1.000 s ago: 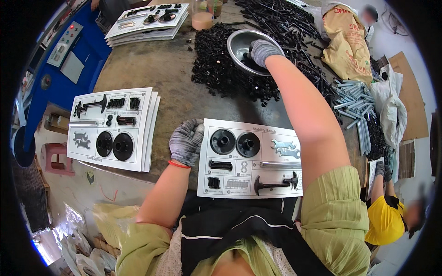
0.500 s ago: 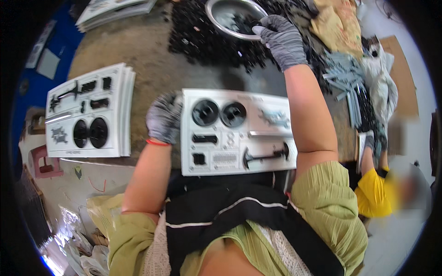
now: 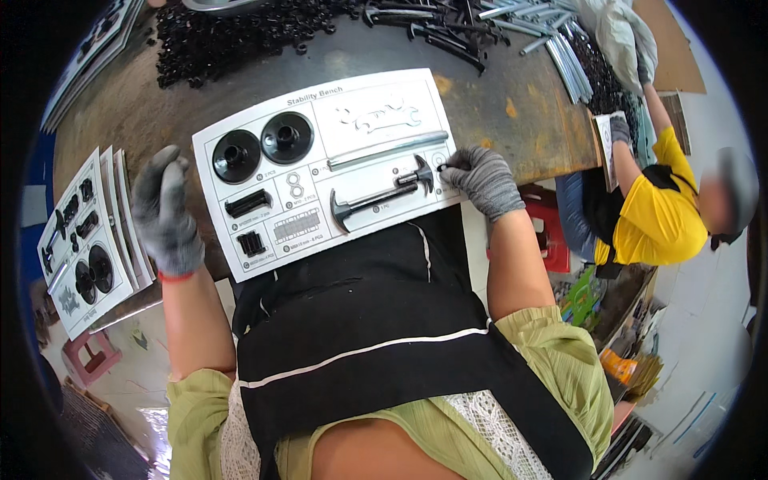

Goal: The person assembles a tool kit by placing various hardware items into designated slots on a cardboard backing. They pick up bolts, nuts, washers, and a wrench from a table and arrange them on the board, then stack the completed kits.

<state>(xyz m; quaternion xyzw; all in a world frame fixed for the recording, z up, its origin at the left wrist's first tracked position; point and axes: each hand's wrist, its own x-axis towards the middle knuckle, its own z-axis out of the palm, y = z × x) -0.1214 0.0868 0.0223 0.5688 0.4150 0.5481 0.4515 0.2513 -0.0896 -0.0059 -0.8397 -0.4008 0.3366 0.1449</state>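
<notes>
A white card (image 3: 376, 86) lies tilted at the table's near edge. Fixed on it are two round black discs (image 3: 286, 138), short black pieces (image 3: 248, 204), a metal tube (image 3: 388, 150), pale wrench-like tools (image 3: 380, 117) and a black T-ended bar (image 3: 374, 202). My right hand (image 3: 485, 182), in a grey glove, pinches a small black part over a printed circle at the card's right edge. Off the card's left side, my gloved left hand (image 3: 168, 212) is raised with fingers extended, holding nothing.
Several similar filled cards (image 3: 104, 240) stand at the left, with another stack (image 3: 92, 68) behind. Beyond my card lie small black parts (image 3: 240, 44), a metal bowl (image 3: 228, 6), black bars (image 3: 448, 40) and metal tubes (image 3: 570, 68). Another person in yellow (image 3: 660, 212) works at the right.
My right hand has come from the metal bowl to the card's right edge. My left hand has let go of the card's left edge. The card now shows more tilted.
</notes>
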